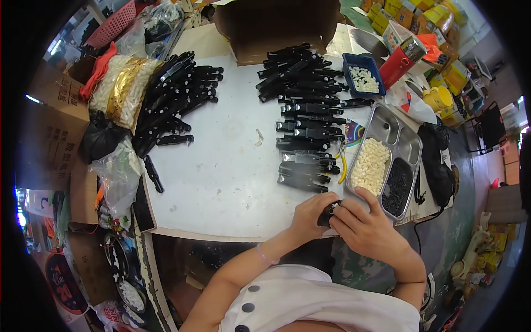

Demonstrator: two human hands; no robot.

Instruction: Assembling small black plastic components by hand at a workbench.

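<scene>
At the table's front edge, my left hand (311, 214) is closed around a black plastic piece (326, 216), its end standing up between the two hands. My right hand (369, 226) meets it from the right, fingertips pressed against the piece; its index finger reaches out near the steel tray. What those fingertips pinch is too small to make out. Just beyond my hands, a column of similar long black pieces (307, 133) runs away from me, heaped at the far end. The divided steel tray (418, 166) beside my right hand holds small cream-white parts (371, 165) and tiny black parts (396, 187).
More long black pieces (177, 99) lie heaped on the white table (221, 166) at the left. A blue bin (380, 72) of white parts stands back right, an open cardboard box (276, 27) at the back. Yellow-handled pliers (343, 166) lie by the tray. Filled plastic bags (119, 171) crowd the left edge.
</scene>
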